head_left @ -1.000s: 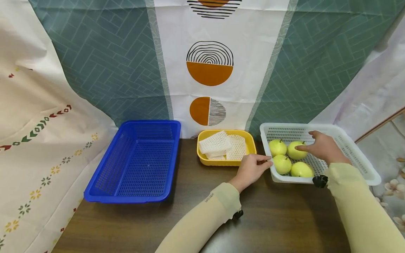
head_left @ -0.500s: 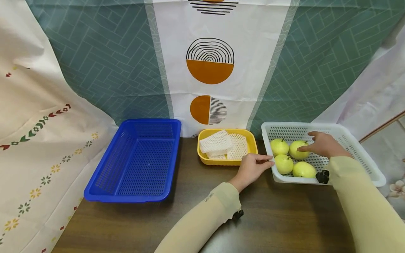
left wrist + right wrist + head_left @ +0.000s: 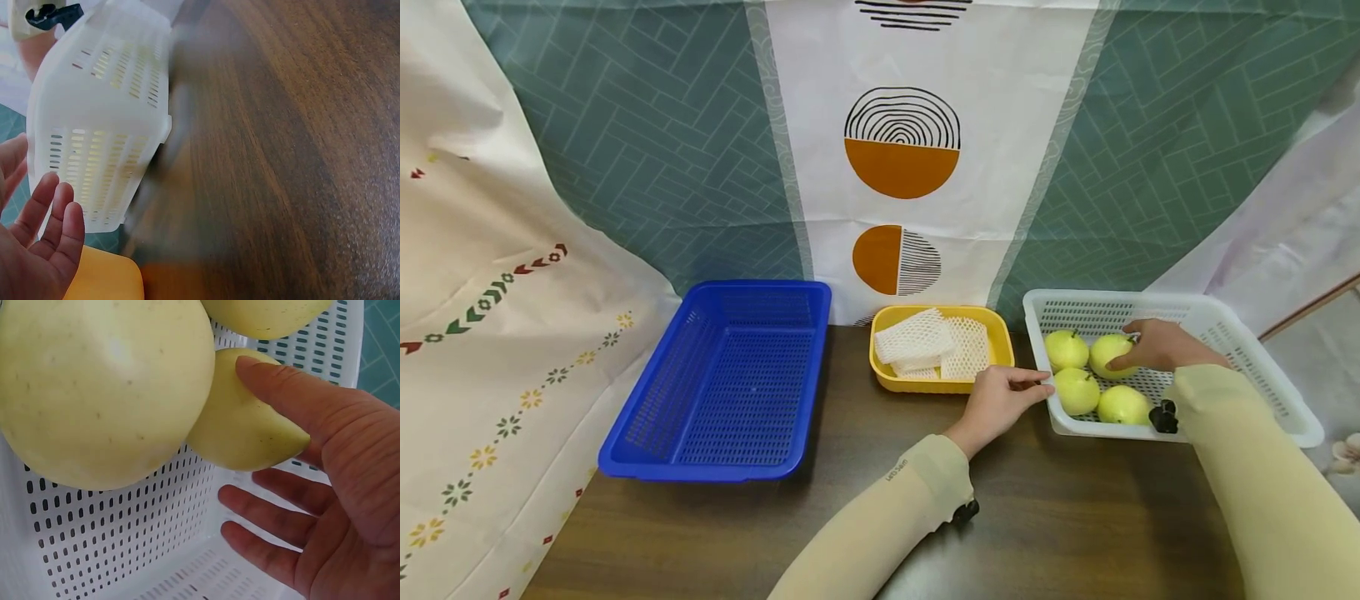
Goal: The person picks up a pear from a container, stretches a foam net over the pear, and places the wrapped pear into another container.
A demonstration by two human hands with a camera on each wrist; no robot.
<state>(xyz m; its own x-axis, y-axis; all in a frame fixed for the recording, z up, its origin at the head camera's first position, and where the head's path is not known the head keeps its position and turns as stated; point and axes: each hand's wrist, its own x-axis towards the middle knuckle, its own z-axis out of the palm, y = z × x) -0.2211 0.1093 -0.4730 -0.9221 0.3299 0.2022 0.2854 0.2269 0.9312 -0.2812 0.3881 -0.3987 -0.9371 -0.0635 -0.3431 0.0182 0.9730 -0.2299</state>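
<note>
Several round yellow-green pears lie in a white slotted basket on the right. My right hand reaches into it around the far right pear. In the right wrist view the thumb lies on one side of that pear, and the index finger passes behind it. The other fingers are spread below, and a nearer pear fills the upper left. My left hand holds the basket's left rim between thumb and forefinger. Its remaining fingers lie outside the slotted wall.
A yellow tray with white foam net sleeves stands left of the white basket. Farther left is a blue slotted basket with nothing in it. All stand on a dark wooden table before hanging cloth.
My right thumb and fingers have closed in on the far right pear. The left hand stays at the basket rim. The head view has shifted slightly.
</note>
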